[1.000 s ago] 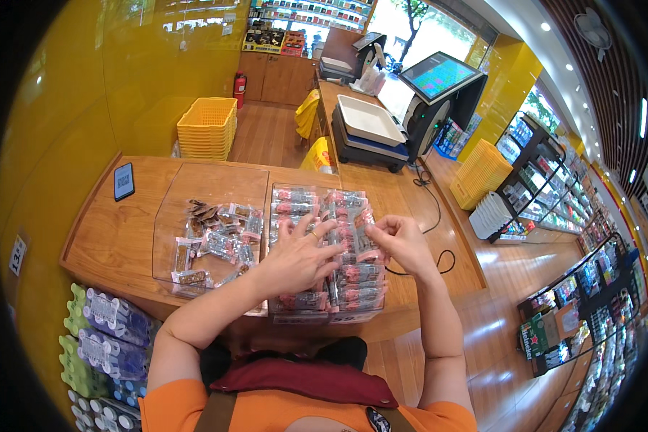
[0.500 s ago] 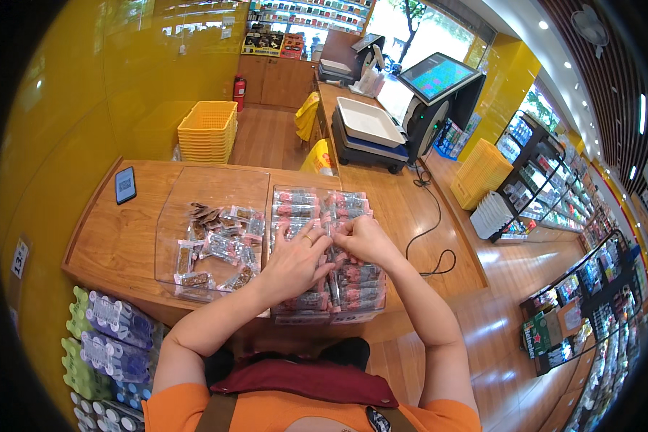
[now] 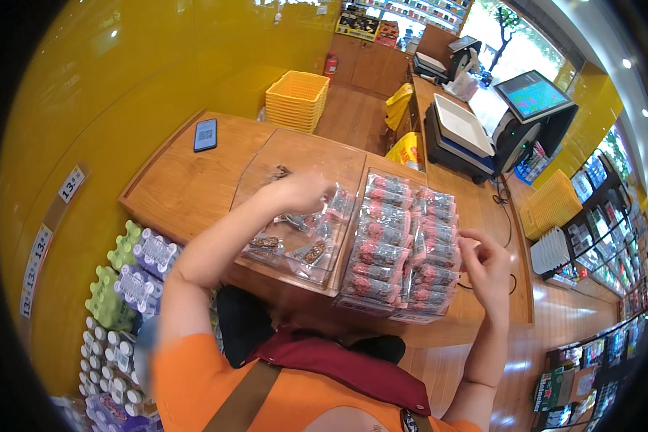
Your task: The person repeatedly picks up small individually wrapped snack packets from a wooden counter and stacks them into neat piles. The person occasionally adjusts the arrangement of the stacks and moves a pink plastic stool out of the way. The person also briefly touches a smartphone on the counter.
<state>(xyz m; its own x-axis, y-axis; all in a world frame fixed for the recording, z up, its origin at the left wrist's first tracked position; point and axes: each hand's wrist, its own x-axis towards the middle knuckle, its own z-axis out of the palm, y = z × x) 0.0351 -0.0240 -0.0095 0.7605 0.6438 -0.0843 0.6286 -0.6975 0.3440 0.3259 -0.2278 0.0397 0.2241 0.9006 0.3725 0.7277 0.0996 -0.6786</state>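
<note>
My left hand [image 3: 304, 193] is over the clear plastic bin [image 3: 248, 173] on the left, smeared by motion, its fingers turned down and partly hidden. Loose snacks in clear wrappers [image 3: 309, 252] lie scattered in that bin, some brown. Beside it stands a second clear box with two rows of wrapped snacks [image 3: 381, 234], dark with pink ends, packed side by side. At the right edge of this box is my right hand [image 3: 488, 270], its fingers bent and thumb apart, with nothing visible in it. I cannot tell whether its fingertips touch the box.
A phone [image 3: 205, 135] lies on the wooden counter [image 3: 176, 176] at the far left. Yellow baskets [image 3: 295, 97] are stacked behind. A scale with a white tray [image 3: 462, 126] and a screen [image 3: 531, 95] stand at the back right. Bottle packs [image 3: 140, 288] sit at lower left.
Both hands have left the packed snacks. My left hand has moved over the loose-snack bin, my right hand to the packed box's right edge. The whole view has shifted, with the counter now farther right.
</note>
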